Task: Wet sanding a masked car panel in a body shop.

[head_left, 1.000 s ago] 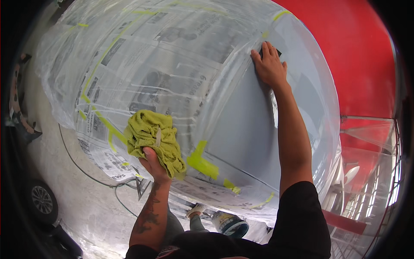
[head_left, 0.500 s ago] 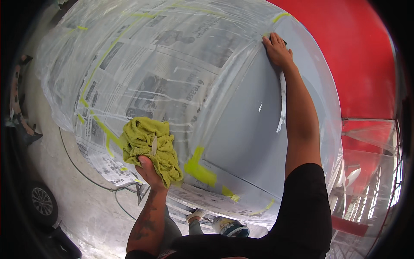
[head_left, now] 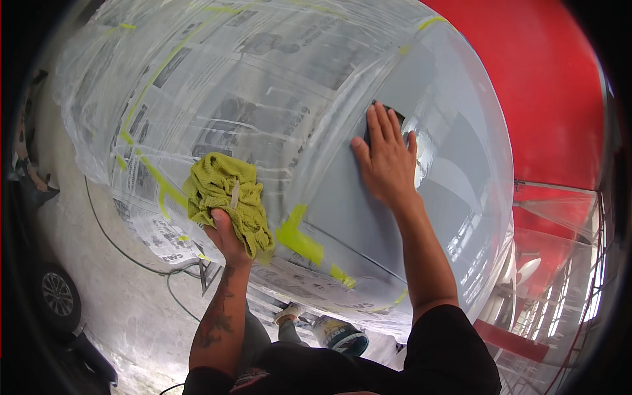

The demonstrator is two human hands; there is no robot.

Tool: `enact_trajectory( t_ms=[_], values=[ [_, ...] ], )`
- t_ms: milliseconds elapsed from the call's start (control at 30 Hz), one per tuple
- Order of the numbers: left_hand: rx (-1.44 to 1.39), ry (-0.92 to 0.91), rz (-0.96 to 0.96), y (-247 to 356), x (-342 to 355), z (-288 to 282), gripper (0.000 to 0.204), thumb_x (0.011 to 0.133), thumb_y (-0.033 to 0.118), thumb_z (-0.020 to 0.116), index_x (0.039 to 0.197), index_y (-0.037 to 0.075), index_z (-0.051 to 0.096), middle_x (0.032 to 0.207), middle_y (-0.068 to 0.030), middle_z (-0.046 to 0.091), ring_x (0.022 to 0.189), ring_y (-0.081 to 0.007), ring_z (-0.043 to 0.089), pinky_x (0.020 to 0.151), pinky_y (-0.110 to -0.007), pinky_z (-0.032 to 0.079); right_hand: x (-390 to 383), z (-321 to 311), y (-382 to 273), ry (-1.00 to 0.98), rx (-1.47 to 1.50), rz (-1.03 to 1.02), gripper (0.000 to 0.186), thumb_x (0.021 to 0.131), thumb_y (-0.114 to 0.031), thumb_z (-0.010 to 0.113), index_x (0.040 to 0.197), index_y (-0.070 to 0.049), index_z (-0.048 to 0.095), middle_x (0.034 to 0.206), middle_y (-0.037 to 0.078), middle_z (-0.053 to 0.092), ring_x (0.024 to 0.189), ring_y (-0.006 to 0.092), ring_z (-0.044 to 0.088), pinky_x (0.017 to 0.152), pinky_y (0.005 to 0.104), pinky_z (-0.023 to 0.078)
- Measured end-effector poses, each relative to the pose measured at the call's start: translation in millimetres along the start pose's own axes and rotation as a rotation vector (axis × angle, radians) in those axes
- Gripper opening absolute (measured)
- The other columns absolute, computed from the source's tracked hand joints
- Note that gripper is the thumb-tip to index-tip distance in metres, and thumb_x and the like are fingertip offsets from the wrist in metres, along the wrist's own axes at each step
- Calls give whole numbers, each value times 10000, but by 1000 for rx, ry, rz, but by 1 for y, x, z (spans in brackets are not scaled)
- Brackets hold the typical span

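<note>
Head view: right hand (head_left: 388,158) lay flat, fingers spread, pressing a dark sanding pad (head_left: 382,113) on the grey panel (head_left: 368,204); left hand (head_left: 227,234) clutched a yellow-green rag (head_left: 227,197) further left, nearer.

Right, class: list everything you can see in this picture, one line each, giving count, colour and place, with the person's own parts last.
Car panel: one, grey, glossy, centre right.
Newspaper masking: many sheets, under clear plastic, upper left.
Masking tape: several strips, yellow-green, along the panel's edges.
Cloth: one, yellow-green, bunched, centre left.
Sanding pad: one, dark, under the right fingers.
Red surface: one, upper right.
Hose: one, dark, on the floor, left.
Wheel: one, lower left.
Shoe: one, bottom centre.
Left hand: gripping the cloth.
Right hand: flat on the panel.
</note>
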State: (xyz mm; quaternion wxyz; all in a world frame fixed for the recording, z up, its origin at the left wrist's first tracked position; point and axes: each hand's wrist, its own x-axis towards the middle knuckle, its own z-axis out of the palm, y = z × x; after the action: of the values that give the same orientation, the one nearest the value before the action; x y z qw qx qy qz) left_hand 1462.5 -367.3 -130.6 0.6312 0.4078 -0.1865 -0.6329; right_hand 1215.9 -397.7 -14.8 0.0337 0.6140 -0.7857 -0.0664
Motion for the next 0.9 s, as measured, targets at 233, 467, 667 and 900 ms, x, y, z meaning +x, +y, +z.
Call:
enact_trajectory(
  t_ms=[233,467,667,900],
  values=[
    [0,-102,-14,9,4,6,753,947,555,541,1431,31,301,1297,-128,513,1094,-239,598,858,-378,532,-14,3,-19,17,23,-9,636,985,-458,429,1490,-80,345,1569,80,308,1452,269,273,1117,658,159],
    [-68,-83,-23,6,8,3,662,976,445,562,1427,27,318,1270,-109,526,1042,-203,597,827,-355,517,-67,10,-62,4,66,-9,605,989,-424,434,1471,-64,374,1557,102,332,1445,299,287,1108,671,176],
    [-34,-54,-29,8,5,14,626,962,466,580,1321,-27,441,1164,-93,571,951,-166,596,778,-316,506,-52,-9,-42,28,15,51,621,979,-402,461,1475,-42,359,1561,100,322,1446,291,284,1112,654,194],
    [5,-116,-6,11,7,5,609,974,463,561,1310,-33,451,1154,-81,571,939,-147,585,765,-302,500,-134,-11,-95,-153,24,-98,618,978,-398,458,1475,-44,360,1580,100,286,1451,300,272,1104,653,202]
  ],
)
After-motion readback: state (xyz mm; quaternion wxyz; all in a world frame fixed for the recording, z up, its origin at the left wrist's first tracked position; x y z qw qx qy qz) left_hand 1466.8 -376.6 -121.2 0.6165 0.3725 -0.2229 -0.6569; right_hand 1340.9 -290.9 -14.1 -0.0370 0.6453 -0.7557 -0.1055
